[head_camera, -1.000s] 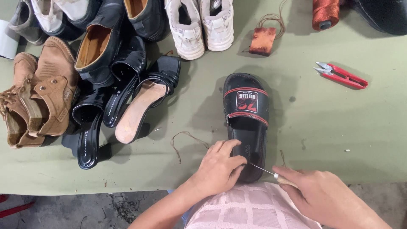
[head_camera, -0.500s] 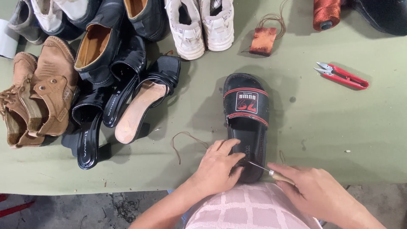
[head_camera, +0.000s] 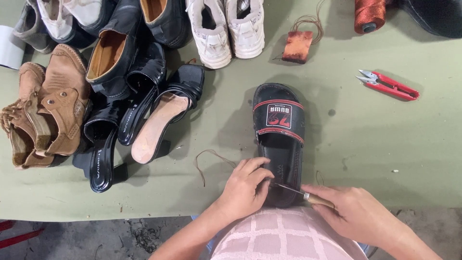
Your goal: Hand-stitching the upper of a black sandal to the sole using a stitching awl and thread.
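My left hand (head_camera: 246, 185) presses its fingers, close together and curled, onto the heel end of a black slide (head_camera: 280, 139), pinning it to the green table (head_camera: 414, 144). My right hand (head_camera: 358, 214) pinches the wooden handle of an awl (head_camera: 301, 192), fingers folded around it, the metal tip pointing across at the slide's edge just under my left fingertips. The slide lies flat, heel toward me, strap away from my fingers. I judge it light, with a soft, bendy foam sole that would flex if lifted by one end, and a smooth top that could slip; holding down near the stitch point, or gripping across the sole's sides, looks safest. A brown thread (head_camera: 211, 159) loops left of my left fingers. Farther out, right, lie red snips (head_camera: 391, 86); beyond the strap, a wax block (head_camera: 298, 46) and a thread spool (head_camera: 369, 14); far left, a pile of shoes (head_camera: 96, 96).
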